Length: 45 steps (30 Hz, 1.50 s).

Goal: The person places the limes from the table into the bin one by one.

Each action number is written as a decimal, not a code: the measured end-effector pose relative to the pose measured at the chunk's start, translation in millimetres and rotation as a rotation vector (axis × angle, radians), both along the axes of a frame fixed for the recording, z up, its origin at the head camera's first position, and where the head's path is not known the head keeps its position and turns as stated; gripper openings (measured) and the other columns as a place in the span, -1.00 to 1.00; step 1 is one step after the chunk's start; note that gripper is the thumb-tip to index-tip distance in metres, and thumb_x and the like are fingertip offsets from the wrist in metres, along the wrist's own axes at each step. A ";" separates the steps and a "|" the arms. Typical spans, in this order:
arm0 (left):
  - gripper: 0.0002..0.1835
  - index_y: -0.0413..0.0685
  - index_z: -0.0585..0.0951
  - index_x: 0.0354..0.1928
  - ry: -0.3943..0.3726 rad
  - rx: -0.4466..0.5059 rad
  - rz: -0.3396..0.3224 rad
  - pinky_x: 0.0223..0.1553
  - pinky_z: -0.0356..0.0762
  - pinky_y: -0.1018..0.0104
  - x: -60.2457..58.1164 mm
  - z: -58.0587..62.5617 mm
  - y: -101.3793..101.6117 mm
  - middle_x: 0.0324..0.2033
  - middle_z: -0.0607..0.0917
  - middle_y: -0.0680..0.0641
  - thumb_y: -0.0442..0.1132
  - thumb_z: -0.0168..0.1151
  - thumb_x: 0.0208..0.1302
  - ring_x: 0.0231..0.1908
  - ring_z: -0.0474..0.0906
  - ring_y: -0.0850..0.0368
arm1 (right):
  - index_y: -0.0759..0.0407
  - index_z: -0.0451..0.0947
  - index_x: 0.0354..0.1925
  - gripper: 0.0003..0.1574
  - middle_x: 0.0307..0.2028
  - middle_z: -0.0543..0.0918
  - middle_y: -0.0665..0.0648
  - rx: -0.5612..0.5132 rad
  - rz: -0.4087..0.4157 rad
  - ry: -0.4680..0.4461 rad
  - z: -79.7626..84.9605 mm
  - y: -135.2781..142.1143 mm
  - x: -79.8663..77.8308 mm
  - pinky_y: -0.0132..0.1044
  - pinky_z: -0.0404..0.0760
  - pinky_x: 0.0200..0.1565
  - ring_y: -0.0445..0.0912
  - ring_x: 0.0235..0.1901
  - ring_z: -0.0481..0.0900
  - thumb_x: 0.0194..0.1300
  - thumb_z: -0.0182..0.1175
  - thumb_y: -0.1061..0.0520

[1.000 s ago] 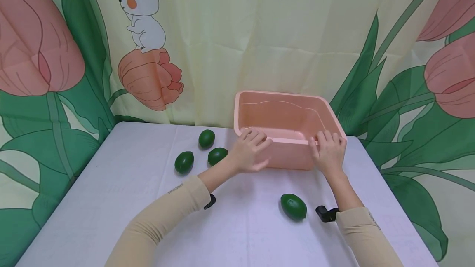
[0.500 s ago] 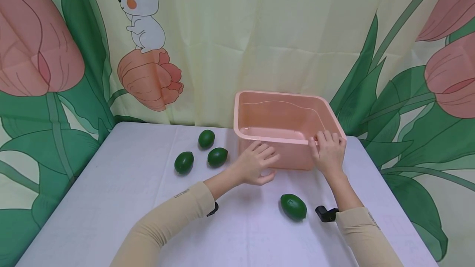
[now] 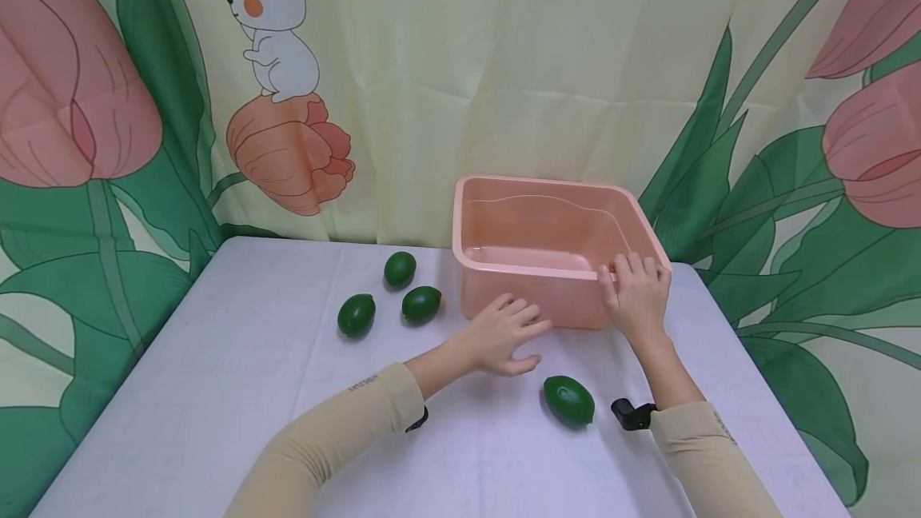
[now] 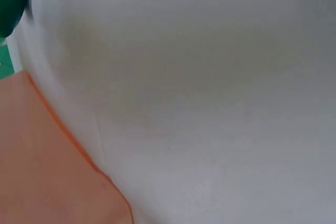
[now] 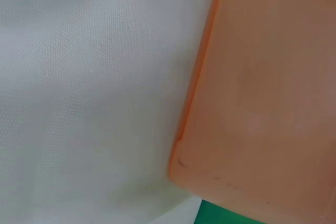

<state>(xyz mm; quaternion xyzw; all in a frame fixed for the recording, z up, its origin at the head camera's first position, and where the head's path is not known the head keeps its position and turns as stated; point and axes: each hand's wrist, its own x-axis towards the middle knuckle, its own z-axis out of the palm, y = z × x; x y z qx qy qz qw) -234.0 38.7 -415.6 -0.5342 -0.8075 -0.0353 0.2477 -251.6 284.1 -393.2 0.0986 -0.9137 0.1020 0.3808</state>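
Observation:
A pink plastic bin stands at the back right of the table, and its inside shows only bare pink walls and floor. My right hand grips the front rim near its right corner, fingers over the edge and thumb outside. In front of the bin, my left hand is in the air with fingers spread, holding nothing. A single green lime lies nearer me, to the right of that hand. Part of a lime shows at the left wrist view's corner. Neither hand appears in the wrist views.
Left of the bin lie three more limes: a rear lime, a middle lime and a left lime. They rest on a white tablecloth. A printed curtain hangs directly behind the table.
My left hand has let go of the bin's front rim and moved down and right, toward the lone lime. My right hand, the bin and the limes have stayed put.

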 end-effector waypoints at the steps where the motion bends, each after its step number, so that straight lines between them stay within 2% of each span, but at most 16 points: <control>1: -0.48 0.15 0.48 0.06 -0.016 -0.018 0.001 0.01 0.27 0.18 0.6 -1.5 0.9 -0.17 0.49 0.07 0.19 0.04 0.09 -0.12 0.34 0.17 | 0.30 0.42 -0.39 -0.33 -0.35 0.49 0.32 0.000 0.001 0.000 -0.1 0.1 -0.1 0.15 0.14 -0.12 0.20 -0.27 0.31 0.31 -0.33 -0.23; 7: -0.44 0.16 0.44 0.12 -0.105 -0.112 0.014 0.03 0.26 0.17 4.0 -10.5 5.4 -0.12 0.46 0.07 0.22 0.01 0.11 -0.09 0.31 0.17 | 0.28 0.40 -0.39 -0.54 -0.36 0.48 0.32 -0.003 0.002 -0.005 -0.2 -0.1 0.2 0.15 0.14 -0.12 0.20 -0.28 0.31 0.25 -0.16 -0.09; 10: -0.43 0.19 0.42 0.14 -0.120 -0.148 0.025 0.04 0.25 0.18 6.6 -14.3 6.8 -0.08 0.45 0.09 0.24 -0.01 0.12 -0.07 0.31 0.18 | 0.27 0.39 -0.40 -0.61 -0.36 0.48 0.31 -0.003 -0.003 -0.012 -0.1 -0.2 0.5 0.15 0.13 -0.12 0.20 -0.29 0.31 0.23 -0.11 -0.04; 17: -0.41 0.25 0.36 0.17 -0.123 -0.205 0.029 -0.01 0.24 0.24 11.1 -24.5 11.3 -0.03 0.44 0.11 0.28 -0.05 0.11 -0.05 0.30 0.20 | 0.27 0.39 -0.39 -0.58 -0.36 0.48 0.31 -0.004 -0.007 -0.018 0.2 -0.5 0.7 0.16 0.13 -0.11 0.20 -0.28 0.31 0.24 -0.14 -0.07; 22: -0.40 0.27 0.34 0.19 -0.153 -0.232 0.042 -0.02 0.22 0.27 14.7 -29.8 14.0 -0.05 0.43 0.15 0.29 -0.06 0.11 -0.05 0.30 0.21 | 0.28 0.40 -0.39 -0.54 -0.36 0.48 0.31 -0.003 -0.008 -0.021 0.5 -1.0 0.8 0.16 0.13 -0.11 0.20 -0.27 0.31 0.26 -0.17 -0.09; 26: -0.40 0.28 0.33 0.18 -0.175 -0.242 0.047 -0.05 0.22 0.29 16.9 -34.3 16.4 -0.08 0.42 0.16 0.28 -0.04 0.09 -0.09 0.31 0.23 | 0.27 0.40 -0.39 -0.60 -0.36 0.49 0.31 -0.007 -0.011 -0.024 1.1 -1.6 1.3 0.15 0.13 -0.11 0.19 -0.27 0.31 0.24 -0.12 -0.05; 34: -0.33 0.29 0.28 0.24 -0.256 -0.285 0.066 0.04 0.23 0.21 19.0 -39.7 21.4 0.00 0.41 0.16 0.29 0.00 0.06 0.00 0.31 0.22 | 0.28 0.40 -0.39 -0.57 -0.36 0.48 0.30 -0.012 -0.012 -0.023 0.1 -1.3 0.4 0.15 0.13 -0.11 0.19 -0.28 0.31 0.24 -0.15 -0.07; 39: -0.29 0.30 0.25 0.26 -0.278 -0.309 0.080 0.07 0.22 0.17 20.3 -42.9 24.1 0.04 0.38 0.16 0.33 0.01 0.05 0.02 0.31 0.22 | 0.28 0.40 -0.38 -0.51 -0.36 0.48 0.31 -0.010 -0.009 -0.019 -0.6 -0.6 -0.6 0.15 0.13 -0.11 0.18 -0.28 0.30 0.27 -0.20 -0.11; 45: -0.28 0.31 0.24 0.26 -0.294 -0.316 0.089 0.10 0.22 0.16 22.0 -45.7 26.7 0.05 0.37 0.17 0.33 0.02 0.03 0.03 0.31 0.22 | 0.27 0.41 -0.38 -0.53 -0.36 0.48 0.31 -0.011 -0.004 -0.018 -0.7 -0.8 -0.8 0.16 0.13 -0.10 0.18 -0.28 0.30 0.26 -0.19 -0.10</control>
